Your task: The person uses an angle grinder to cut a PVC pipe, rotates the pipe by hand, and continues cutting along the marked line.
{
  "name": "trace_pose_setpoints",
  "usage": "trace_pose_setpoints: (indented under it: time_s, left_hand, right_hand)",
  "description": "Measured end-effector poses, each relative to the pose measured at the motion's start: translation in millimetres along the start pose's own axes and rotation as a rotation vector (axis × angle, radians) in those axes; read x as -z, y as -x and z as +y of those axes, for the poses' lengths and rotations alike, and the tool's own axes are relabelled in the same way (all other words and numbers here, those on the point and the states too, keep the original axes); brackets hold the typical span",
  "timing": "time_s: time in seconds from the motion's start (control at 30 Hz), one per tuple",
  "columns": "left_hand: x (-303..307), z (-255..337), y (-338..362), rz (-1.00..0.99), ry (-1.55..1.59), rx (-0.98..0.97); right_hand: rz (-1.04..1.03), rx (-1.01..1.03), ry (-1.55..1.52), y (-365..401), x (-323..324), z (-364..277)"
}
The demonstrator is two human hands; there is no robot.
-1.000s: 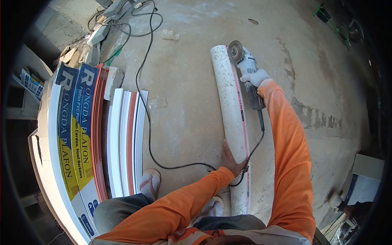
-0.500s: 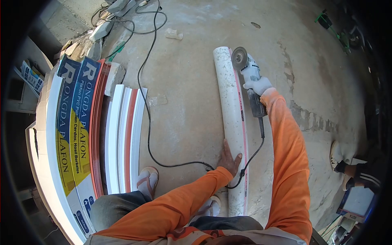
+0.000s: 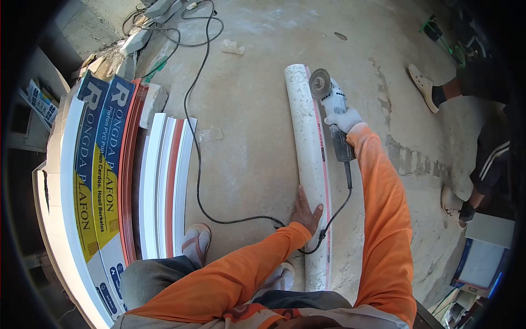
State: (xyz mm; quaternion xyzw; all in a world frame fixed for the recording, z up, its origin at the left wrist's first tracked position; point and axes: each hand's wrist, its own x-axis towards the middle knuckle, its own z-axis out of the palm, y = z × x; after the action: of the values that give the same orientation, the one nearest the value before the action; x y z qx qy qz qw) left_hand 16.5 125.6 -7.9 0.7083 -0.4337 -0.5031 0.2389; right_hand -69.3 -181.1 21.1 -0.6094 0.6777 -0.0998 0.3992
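A long white pipe [image 3: 308, 126] with a red printed line lies on the concrete floor, pointing away from me. My left hand [image 3: 307, 213], bare, rests on the near part of the pipe with its fingers spread. In a white glove, my right hand [image 3: 343, 119] is wrapped round the body of an angle grinder [image 3: 335, 103]. The grinder's round disc [image 3: 320, 84] is beside the right edge of the pipe's far end; whether they touch I cannot tell. A black cord [image 3: 349, 181] runs from the grinder across the pipe near my left hand.
Boxed ceiling panels [image 3: 104, 164] and white and red-brown strips [image 3: 167, 186] stand at the left. Broken stone slabs [image 3: 137, 41] lie at the upper left. At the right, another person's legs and shoes [image 3: 423, 88] are on the floor, near a box [image 3: 482, 263].
The other person's leg and shoe have come into view at the upper right, stepping apart from the other foot. My right hand and the grinder have shifted very slightly left.
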Motion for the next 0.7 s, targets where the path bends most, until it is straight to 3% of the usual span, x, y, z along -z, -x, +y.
trace_pose_setpoints:
  time_s: [0.37, 0.43, 0.7]
  left_hand:
    - [-6.7, -8.8, -0.4, -0.003, 0.037, -0.020]
    - [-25.0, -29.1, -6.9, 0.248, -0.099, -0.184]
    - [-20.1, -22.2, -5.7, 0.155, -0.076, -0.070]
  right_hand:
    - [-0.020, -0.005, 0.033, 22.3, 1.8, 8.6]
    - [-0.018, -0.004, 0.032, 26.6, 1.6, 9.3]
    - [-0.012, -0.007, 0.078, 40.7, 4.0, 0.5]
